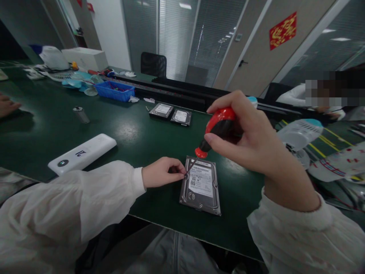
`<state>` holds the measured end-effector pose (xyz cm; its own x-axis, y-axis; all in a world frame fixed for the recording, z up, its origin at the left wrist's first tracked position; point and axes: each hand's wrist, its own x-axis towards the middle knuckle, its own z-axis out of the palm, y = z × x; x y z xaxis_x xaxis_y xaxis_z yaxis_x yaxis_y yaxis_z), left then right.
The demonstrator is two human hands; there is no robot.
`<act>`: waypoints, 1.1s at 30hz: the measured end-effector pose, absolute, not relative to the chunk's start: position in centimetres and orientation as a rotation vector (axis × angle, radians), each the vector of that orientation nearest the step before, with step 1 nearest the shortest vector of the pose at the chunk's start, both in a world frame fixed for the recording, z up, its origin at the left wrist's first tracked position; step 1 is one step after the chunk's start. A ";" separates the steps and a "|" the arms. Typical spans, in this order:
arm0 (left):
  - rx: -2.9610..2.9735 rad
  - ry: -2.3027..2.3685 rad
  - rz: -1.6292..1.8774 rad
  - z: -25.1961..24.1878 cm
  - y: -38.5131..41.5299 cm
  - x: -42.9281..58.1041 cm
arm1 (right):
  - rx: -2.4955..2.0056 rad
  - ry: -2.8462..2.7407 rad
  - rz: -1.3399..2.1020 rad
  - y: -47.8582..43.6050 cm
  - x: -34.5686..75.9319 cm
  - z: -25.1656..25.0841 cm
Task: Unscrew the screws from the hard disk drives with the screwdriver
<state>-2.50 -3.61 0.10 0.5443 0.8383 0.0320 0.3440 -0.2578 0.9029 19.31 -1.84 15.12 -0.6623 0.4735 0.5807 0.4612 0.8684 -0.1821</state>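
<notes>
A silver hard drive [201, 182] with a white label lies flat on the green table near its front edge. My right hand [248, 137] is wrapped round the red and black handle of a screwdriver [219, 125]. The shaft slants down to the left, and its tip meets the left edge of the drive. At that spot my left hand [165, 172] has thumb and forefinger pinched together by the screwdriver tip. Whatever is between those fingertips, if anything, is too small to make out.
Two more hard drives [171, 113] lie farther back. On the left are a white power bank [82, 152], a small metal cylinder [81, 115] and a blue basket [114, 91]. A white fan-like device [300, 133] stands right. Another person's hand [8, 105] rests far left; someone sits far right.
</notes>
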 end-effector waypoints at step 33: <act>1.817 0.959 0.618 0.3 -3.3 -2.7 | -0.681 -2.326 0.054 -0.9 19.8 15.3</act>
<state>-2.65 -3.31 0.33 0.5637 0.8260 0.0015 0.3424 -0.2352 0.9096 19.84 -0.89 15.29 -0.6154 0.4869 0.6199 0.4579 0.8609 -0.2217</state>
